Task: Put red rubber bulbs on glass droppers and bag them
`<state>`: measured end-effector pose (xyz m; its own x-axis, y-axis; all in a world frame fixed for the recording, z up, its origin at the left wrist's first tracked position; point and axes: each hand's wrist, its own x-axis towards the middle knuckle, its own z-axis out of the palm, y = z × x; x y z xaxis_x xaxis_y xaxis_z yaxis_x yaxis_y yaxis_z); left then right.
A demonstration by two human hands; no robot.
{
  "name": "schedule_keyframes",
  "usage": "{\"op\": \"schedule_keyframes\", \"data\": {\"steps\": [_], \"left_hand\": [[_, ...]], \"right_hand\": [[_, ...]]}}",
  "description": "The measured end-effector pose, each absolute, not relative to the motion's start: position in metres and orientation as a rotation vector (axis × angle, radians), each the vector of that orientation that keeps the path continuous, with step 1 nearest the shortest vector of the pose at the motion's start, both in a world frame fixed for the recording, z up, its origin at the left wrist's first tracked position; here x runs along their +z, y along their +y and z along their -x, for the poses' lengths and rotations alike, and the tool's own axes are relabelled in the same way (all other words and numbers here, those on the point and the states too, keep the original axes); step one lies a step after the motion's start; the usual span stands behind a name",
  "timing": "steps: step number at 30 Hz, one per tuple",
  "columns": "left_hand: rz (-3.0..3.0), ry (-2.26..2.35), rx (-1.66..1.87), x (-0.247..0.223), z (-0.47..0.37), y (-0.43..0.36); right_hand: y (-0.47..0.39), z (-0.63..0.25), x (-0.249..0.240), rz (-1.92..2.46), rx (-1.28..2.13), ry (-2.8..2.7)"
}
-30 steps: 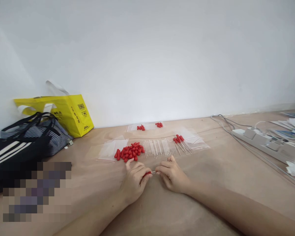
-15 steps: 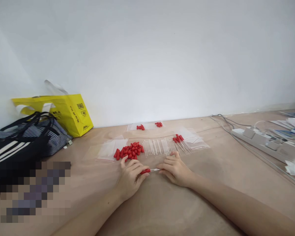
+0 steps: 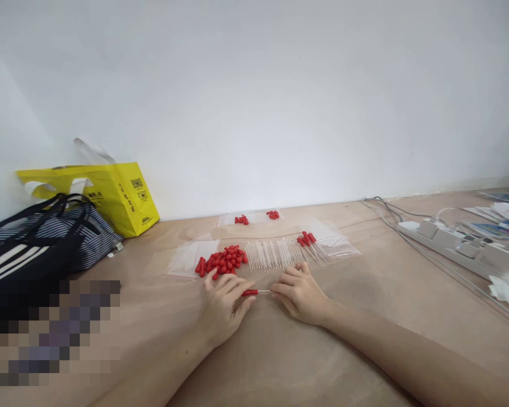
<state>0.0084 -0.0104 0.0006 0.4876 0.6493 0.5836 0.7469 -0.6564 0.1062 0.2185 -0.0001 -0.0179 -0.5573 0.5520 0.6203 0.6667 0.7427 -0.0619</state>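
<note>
A dropper lies level between my hands, made of a red rubber bulb [image 3: 250, 292] on a thin clear tube [image 3: 263, 291]. My right hand [image 3: 301, 294] pinches the tube's far end between thumb and fingers. Thumb and index finger of my left hand [image 3: 224, 302] are parted around the bulb, and most of the bulb shows between them. Just beyond my left hand is a pile of loose red bulbs [image 3: 224, 260]. A row of bare clear tubes [image 3: 274, 253] lies beside it. Several bulb-fitted droppers [image 3: 309, 238] rest at the right end of that row.
Clear plastic bags [image 3: 193, 257] lie under and around the parts. Farther back, another flat bag [image 3: 257, 218] has small red bulbs on it. A yellow bag [image 3: 131, 198] and a black striped bag [image 3: 29, 271] stand left. At right are a power strip [image 3: 449, 243] and cables.
My left thumb and index finger have spread apart, uncovering more of the red bulb. My right hand keeps its pinch on the tube. The view has shifted slightly.
</note>
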Motion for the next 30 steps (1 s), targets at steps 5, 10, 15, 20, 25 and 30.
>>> {"op": "schedule_keyframes", "data": {"steps": [5, 10, 15, 20, 25, 30], "left_hand": [[2.427, -1.368, -0.878, -0.002, -0.003, -0.005], [2.411, -1.44, -0.867, -0.004, -0.003, -0.004], [2.416, -1.471, -0.853, -0.005, -0.002, -0.003], [2.405, -1.508, -0.85, -0.005, -0.001, -0.003], [2.417, -1.503, -0.852, -0.005, -0.001, -0.002], [2.415, -1.497, -0.854, -0.005, -0.001, -0.001]], "right_hand": [[0.021, -0.237, -0.015, 1.324, -0.212, -1.998], [0.047, -0.272, -0.011, 1.839, -0.141, -1.635], [0.058, -0.29, -0.013, 2.097, -0.085, -1.516], [0.064, -0.292, -0.018, 2.165, -0.043, -1.479], [0.068, -0.293, -0.02, 2.187, -0.019, -1.462], [0.07, -0.29, -0.02, 2.2, -0.001, -1.475]]}}
